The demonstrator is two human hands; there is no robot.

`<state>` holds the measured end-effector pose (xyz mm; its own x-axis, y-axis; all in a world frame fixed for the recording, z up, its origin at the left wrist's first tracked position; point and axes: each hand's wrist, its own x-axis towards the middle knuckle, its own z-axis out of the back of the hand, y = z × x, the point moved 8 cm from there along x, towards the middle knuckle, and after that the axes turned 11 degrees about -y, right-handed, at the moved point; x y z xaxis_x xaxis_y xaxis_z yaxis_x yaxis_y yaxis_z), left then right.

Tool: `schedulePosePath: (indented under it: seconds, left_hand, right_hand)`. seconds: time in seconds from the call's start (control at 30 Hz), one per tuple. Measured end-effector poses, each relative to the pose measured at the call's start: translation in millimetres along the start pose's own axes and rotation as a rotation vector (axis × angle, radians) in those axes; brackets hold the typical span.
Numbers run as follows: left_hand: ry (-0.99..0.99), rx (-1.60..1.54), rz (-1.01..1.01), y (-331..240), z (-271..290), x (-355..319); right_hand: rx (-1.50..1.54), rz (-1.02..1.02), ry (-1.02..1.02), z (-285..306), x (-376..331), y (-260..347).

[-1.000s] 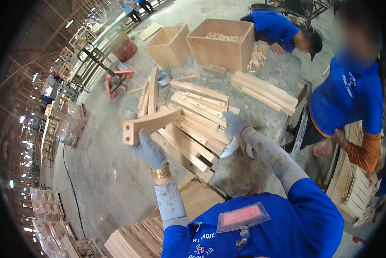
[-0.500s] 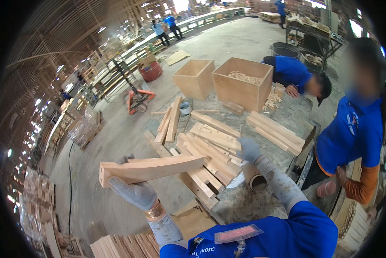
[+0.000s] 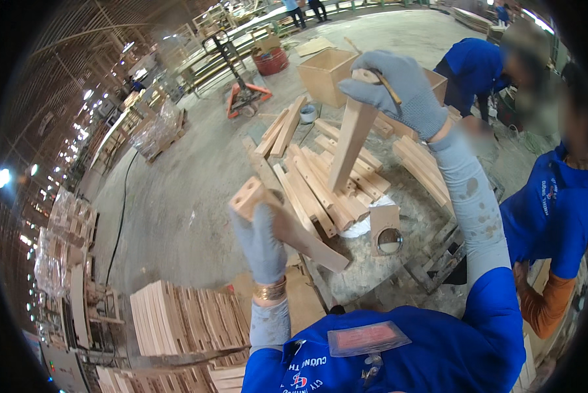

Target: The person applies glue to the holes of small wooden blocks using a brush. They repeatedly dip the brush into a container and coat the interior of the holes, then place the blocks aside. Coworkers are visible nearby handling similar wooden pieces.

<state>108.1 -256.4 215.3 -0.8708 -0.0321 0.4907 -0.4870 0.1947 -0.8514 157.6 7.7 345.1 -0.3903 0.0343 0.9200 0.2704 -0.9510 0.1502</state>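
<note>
Workshop floor at twelve o'clock; left hand clamps a drilled wooden block, right hand grips an upright slat and apparently a pencil: keep both steady.

Left hand raised in closed grip; right hand clenched higher.

left hand: covered by a grey knitted cloth glove, matt
right hand: same grey cloth glove
wooden piece: pale bare wood, smooth, matt
wooden slat: unfinished light wood
floor: rough grey concrete, dusty
</note>
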Motion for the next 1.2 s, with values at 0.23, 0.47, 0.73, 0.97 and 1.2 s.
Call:
schedulePosePath:
  seconds: [0.23,0.47,0.73,0.97,1.2]
  left_hand:
    - [0.028,0.054,0.161,21.4,-8.9,-54.4]
    - [0.049,0.107,0.048,48.0,-9.4,-95.7]
    - [0.395,0.113,0.194,59.7,-4.3,-89.0]
    - [0.341,-0.140,0.263,43.2,-29.9,-98.4]
    - [0.260,0.272,0.003,35.1,-24.2,-91.9]
  right_hand:
    - [-0.060,0.016,0.073,-10.7,-49.5,86.0]
    - [0.083,-0.249,0.322,-55.1,-135.9,97.9]
    - [0.631,-0.286,0.157,-3.7,-154.1,93.7]
    - [0.712,-0.380,0.135,10.8,-177.2,96.3]
    - [0.635,-0.490,0.085,23.2,-197.2,79.4]
